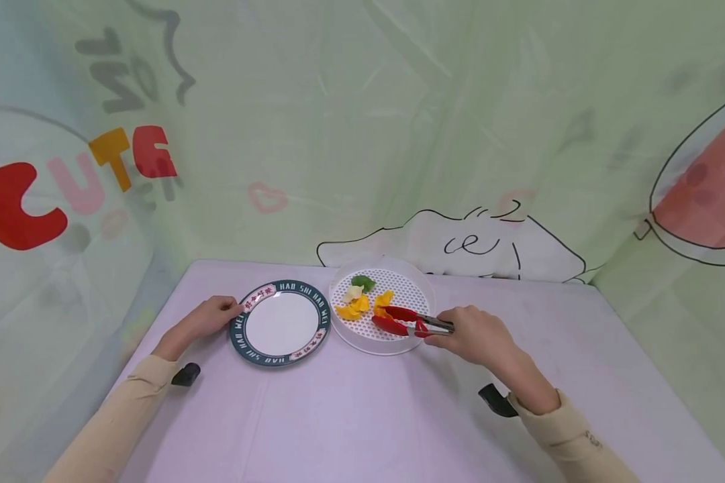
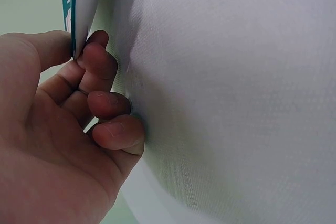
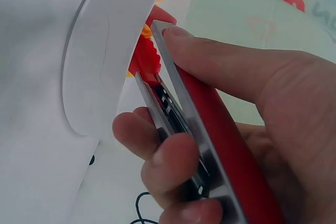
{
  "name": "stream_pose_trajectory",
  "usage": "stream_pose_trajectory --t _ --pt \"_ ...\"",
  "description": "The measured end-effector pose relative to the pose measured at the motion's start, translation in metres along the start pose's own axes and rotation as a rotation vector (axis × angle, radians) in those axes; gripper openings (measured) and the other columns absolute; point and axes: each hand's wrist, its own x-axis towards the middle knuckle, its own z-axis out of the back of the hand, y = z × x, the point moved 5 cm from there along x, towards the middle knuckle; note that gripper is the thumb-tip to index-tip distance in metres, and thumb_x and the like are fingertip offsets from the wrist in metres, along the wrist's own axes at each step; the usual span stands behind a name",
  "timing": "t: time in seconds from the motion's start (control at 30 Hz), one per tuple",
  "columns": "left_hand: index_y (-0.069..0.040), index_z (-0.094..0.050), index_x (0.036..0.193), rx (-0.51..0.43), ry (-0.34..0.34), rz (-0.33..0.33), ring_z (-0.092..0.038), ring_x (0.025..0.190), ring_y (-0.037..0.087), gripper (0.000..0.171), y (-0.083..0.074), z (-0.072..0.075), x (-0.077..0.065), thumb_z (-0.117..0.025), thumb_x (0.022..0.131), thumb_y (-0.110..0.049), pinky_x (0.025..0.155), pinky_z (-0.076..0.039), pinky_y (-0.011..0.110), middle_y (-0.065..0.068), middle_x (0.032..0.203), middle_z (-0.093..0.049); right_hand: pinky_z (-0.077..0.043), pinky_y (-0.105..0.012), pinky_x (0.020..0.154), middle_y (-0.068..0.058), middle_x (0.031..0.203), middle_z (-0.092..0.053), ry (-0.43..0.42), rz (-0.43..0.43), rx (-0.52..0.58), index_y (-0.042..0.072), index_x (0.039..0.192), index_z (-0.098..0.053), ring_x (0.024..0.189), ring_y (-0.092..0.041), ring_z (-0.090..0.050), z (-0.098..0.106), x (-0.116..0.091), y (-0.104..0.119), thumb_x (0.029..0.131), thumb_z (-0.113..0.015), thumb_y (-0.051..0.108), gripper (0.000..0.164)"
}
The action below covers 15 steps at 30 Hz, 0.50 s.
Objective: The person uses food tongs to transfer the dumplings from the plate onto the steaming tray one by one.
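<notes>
My left hand point(image 1: 211, 315) pinches the left rim of a round plate point(image 1: 321, 305) with a dark green lettered border and white middle. In the left wrist view, the thumb lies on one face of the plate and fingers on the other. My right hand point(image 1: 477, 333) grips metal tongs point(image 3: 210, 124) with red handles and red tips. The tong tips reach into a round white perforated tray point(image 1: 379, 346), right at a yellow piece point(image 1: 387, 298). More yellow pieces point(image 1: 353, 310), a cream-coloured piece point(image 1: 352, 293) and a green piece point(image 1: 364, 282) lie left of the tips.
A pale lilac cloth covers the table point(image 1: 350, 416). The plate and tray stand side by side towards its back edge. A printed curtain point(image 1: 350, 134) rises behind and at both sides. Black wrist-strap ends point(image 1: 497, 401) stick out beside the forearms.
</notes>
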Motion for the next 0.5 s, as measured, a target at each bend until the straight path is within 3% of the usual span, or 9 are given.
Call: stream_pose_trajectory --t 0.2,0.37,0.5 --pt "-0.005 -0.058 0.091 0.007 -0.002 -0.010 -0.051 0.078 0.020 0.025 -0.003 0.001 0.000 -0.051 0.105 -0.025 0.068 -0.039 0.031 0.005 0.080 -0.054 -0.040 -0.029 0.055 -0.001 0.073 -0.060 0.022 -0.004 0.030 0.004 0.116 -0.071 0.067 -0.017 -0.051 0.005 -0.002 -0.002 0.082 -0.079 0.044 0.053" --pt "-0.005 -0.057 0.090 0.010 -0.002 -0.011 -0.051 0.078 0.020 0.026 -0.003 0.001 -0.001 -0.051 0.105 -0.025 0.067 -0.039 0.031 0.006 0.080 -0.053 -0.038 -0.030 0.055 -0.001 0.073 -0.056 -0.014 0.000 0.105 0.006 0.114 -0.067 0.066 -0.016 -0.048 0.014 -0.008 -0.002 0.082 -0.078 0.050 0.056" --pt "-0.006 -0.056 0.089 0.008 -0.004 -0.008 -0.051 0.078 0.020 0.026 0.000 0.000 0.001 -0.052 0.105 -0.026 0.067 -0.039 0.031 0.005 0.080 -0.053 -0.045 -0.029 0.061 -0.007 0.093 -0.064 -0.073 0.013 0.193 0.003 0.123 -0.062 0.080 -0.019 -0.055 0.010 -0.011 0.006 0.080 -0.079 0.053 0.068"
